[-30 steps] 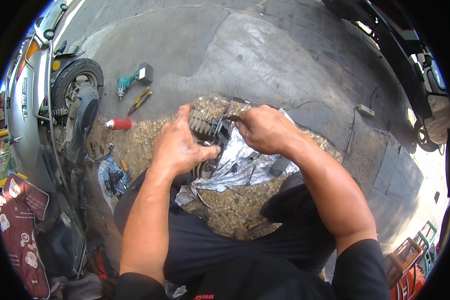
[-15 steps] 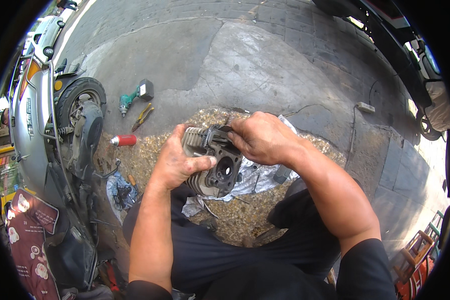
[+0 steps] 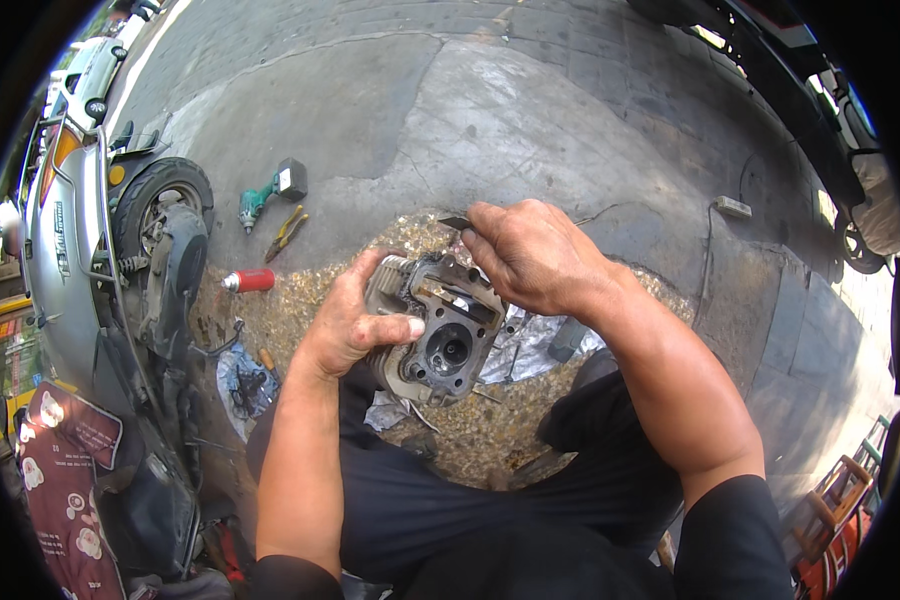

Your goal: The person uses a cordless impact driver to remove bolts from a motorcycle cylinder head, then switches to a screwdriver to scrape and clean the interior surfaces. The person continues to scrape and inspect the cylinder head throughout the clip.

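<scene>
My left hand (image 3: 345,325) is wrapped around the finned side of a grey metal cylinder head (image 3: 438,335), its thumb resting on the flat face. That face is turned up, showing a round dark chamber, a long slot and several bolt holes. My right hand (image 3: 532,258) pinches a thin dark flat blade (image 3: 456,222), which sticks out past the fingertips toward the left. The blade hangs just beyond the head's far edge and looks apart from it. Most of its length is hidden by my fingers.
A silver scooter (image 3: 70,235) stands at the left. A green cordless impact driver (image 3: 260,197), yellow-handled pliers (image 3: 288,234) and a red spray can (image 3: 249,281) lie nearby. Crumpled silvery sheeting (image 3: 520,360) and a plastic bag (image 3: 238,385) of parts are on the ground.
My right hand has lifted slightly away from the head's face, bringing the blade past its far edge. The head has tilted, so its face and chamber show more fully.
</scene>
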A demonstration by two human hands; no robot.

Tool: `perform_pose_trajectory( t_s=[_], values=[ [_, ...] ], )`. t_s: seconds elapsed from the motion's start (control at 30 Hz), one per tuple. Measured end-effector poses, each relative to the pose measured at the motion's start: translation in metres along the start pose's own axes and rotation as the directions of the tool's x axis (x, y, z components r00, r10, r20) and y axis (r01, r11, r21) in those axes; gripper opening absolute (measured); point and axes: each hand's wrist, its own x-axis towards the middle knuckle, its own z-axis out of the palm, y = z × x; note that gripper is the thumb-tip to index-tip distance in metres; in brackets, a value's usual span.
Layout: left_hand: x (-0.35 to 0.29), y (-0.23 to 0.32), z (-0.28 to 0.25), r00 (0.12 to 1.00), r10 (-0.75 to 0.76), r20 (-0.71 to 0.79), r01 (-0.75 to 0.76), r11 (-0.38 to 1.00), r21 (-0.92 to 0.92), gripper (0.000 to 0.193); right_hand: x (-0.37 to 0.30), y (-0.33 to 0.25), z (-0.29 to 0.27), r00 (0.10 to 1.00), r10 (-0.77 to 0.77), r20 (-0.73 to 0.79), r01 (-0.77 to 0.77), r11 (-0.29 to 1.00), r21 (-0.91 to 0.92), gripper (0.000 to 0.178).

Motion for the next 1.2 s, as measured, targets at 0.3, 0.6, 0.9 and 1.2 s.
perform_pose_trajectory(
  t_s=[0.3, 0.6, 0.9, 1.2],
  values=[
    [-0.003, 0.009, -0.011, 0.963, 0.112, -0.245, -0.138, 0.987, -0.088, 0.086, -0.006, 0.010, -0.008, 0.966, 0.186, 0.182, -0.183, 0.983, -0.034, 0.026],
    [-0.007, 0.014, -0.018, 0.936, 0.179, -0.305, -0.248, 0.947, -0.206, 0.085, -0.006, 0.004, -0.008, 0.965, 0.255, 0.064, -0.253, 0.967, -0.037, 0.027],
    [-0.014, 0.026, -0.008, 0.873, 0.303, -0.382, -0.329, 0.944, -0.004, 0.083, -0.017, -0.018, 0.008, 0.956, 0.036, 0.291, -0.043, 0.999, 0.017, 0.025],
    [-0.018, 0.032, 0.005, 0.831, 0.392, -0.395, -0.360, 0.920, 0.155, 0.094, -0.021, -0.024, 0.021, 0.960, 0.031, 0.280, -0.050, 0.997, 0.060, 0.026]
  ],
)
